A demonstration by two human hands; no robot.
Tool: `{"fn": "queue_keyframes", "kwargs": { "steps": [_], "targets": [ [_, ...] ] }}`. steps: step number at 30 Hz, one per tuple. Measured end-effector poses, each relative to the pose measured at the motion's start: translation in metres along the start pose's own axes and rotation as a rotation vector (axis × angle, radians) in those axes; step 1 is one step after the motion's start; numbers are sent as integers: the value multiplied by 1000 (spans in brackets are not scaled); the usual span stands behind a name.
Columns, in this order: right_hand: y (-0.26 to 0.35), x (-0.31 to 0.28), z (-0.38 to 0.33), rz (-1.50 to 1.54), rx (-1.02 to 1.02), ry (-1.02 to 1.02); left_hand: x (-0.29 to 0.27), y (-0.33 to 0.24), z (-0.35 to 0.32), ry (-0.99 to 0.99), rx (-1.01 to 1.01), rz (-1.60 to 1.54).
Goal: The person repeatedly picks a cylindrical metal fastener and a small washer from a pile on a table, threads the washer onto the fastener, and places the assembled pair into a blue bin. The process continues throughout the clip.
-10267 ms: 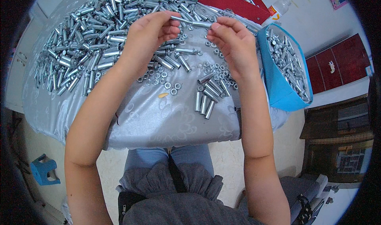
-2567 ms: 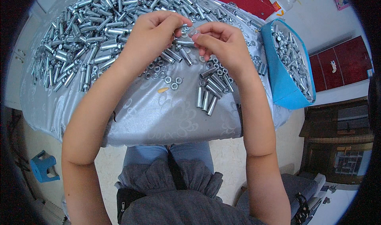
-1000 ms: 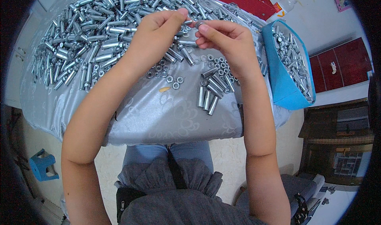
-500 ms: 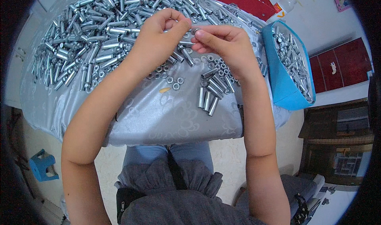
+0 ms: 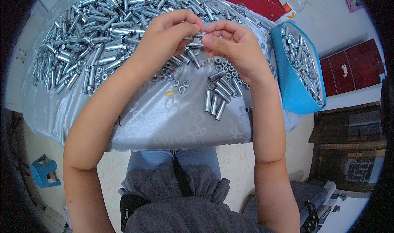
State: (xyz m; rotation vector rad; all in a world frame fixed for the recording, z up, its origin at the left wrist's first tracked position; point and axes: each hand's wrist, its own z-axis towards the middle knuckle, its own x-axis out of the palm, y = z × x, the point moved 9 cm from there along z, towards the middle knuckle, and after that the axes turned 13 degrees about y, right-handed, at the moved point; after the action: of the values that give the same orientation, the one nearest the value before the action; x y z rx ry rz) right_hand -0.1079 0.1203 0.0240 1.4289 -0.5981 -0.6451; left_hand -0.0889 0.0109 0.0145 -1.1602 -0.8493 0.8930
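Above the table, my left hand (image 5: 170,31) is closed on a shiny metal bolt (image 5: 198,35), most of it hidden by the fingers. The fingertips of my right hand (image 5: 236,46) pinch a small metal nut (image 5: 203,35) at the bolt's end; the thumb covers much of it. Below my right hand lie loose nuts (image 5: 230,68) and several metal sleeves (image 5: 221,89). More nuts (image 5: 182,85) are scattered beneath my left wrist. A large heap of anchor bolts with sleeves (image 5: 98,31) spreads behind and left of my left forearm.
A blue fabric bin (image 5: 297,95) full of bolts stands at the table's right. A red box (image 5: 246,1) and a plastic bottle (image 5: 296,3) are at the back. The silvery tablecloth (image 5: 164,126) carries a small yellowish piece (image 5: 170,93). A blue stool (image 5: 45,171) stands lower left.
My hands have come together, and their fingertips now nearly touch. The nut in my right hand has moved up against the end of the bolt in my left.
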Motion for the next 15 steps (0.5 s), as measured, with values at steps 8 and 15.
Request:
{"fn": "queue_keyframes", "kwargs": {
  "steps": [8,15],
  "targets": [
    [17,5,-3,-313,-163,-90,-5,11,-1,-75,-56,-145],
    [20,9,-4,-443,-255,-52,-1,7,-1,-62,-39,30]
  ]
}}
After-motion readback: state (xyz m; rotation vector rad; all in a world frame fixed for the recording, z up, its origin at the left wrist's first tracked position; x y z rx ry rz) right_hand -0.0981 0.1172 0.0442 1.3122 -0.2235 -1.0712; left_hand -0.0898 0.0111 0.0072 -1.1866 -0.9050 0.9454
